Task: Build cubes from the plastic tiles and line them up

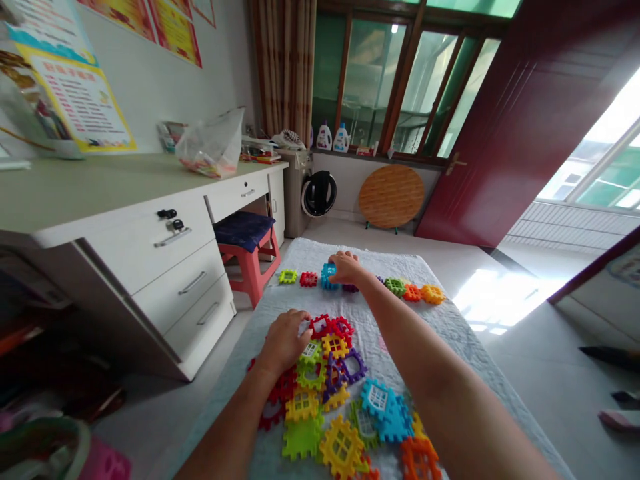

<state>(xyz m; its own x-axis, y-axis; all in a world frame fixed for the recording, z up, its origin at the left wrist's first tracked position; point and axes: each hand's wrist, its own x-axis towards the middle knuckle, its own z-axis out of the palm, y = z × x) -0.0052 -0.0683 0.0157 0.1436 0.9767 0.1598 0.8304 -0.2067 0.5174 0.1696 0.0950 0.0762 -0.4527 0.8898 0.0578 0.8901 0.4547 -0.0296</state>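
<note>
My right hand (346, 267) reaches to the far part of the cloth-covered surface. Its fingers are closed around a blue building block (329, 276) in a row of blocks. In that row, a lime green block (288, 276) and a red block (309, 279) stand to the left. To the right are a green block (395, 287), an orange block (412, 293) and a yellow block (433, 294). My left hand (287, 340) rests at the upper left of a loose pile of toothed plastic panels, thumb and fingers apart, beside a red panel (320, 325).
The pile, with a yellow window panel (343, 445) and a blue panel (377, 398), spreads over the near cloth (235, 387). A white desk (150, 267) and a pink stool (255, 267) stand left. A red door (480, 120) is at right.
</note>
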